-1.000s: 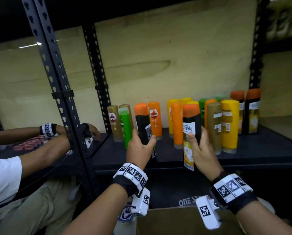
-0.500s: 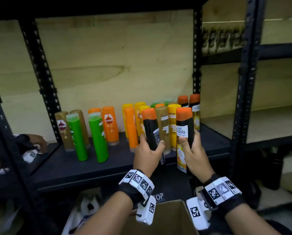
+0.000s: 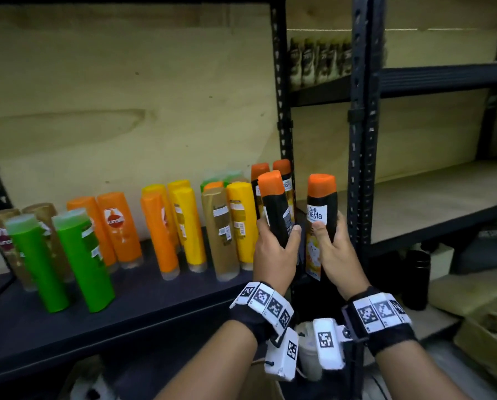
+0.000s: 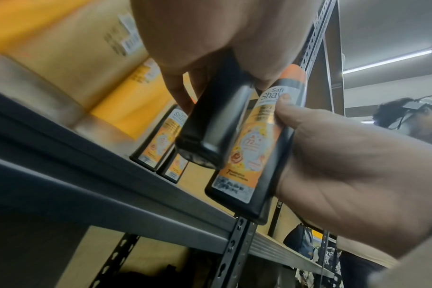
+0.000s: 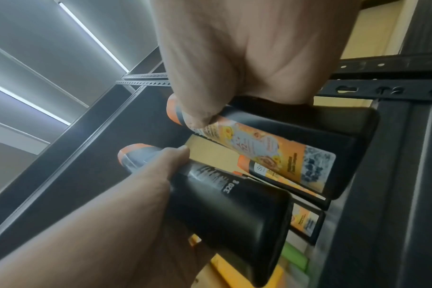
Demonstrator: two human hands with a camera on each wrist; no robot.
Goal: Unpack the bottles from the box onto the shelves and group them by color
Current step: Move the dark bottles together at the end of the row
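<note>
Head view: the left hand and right hand each close their grip round a black orange-capped bottle, left bottle, right bottle, above the shelf edge. Many coloured bottles already stand there. Left wrist view: two matching shelved bottles stand just beyond. Right wrist view: both held bottles not yet set down.

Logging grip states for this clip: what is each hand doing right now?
Left hand: grips a black bottle with an orange cap.
Right hand: grips a second black, orange-capped bottle.
</note>
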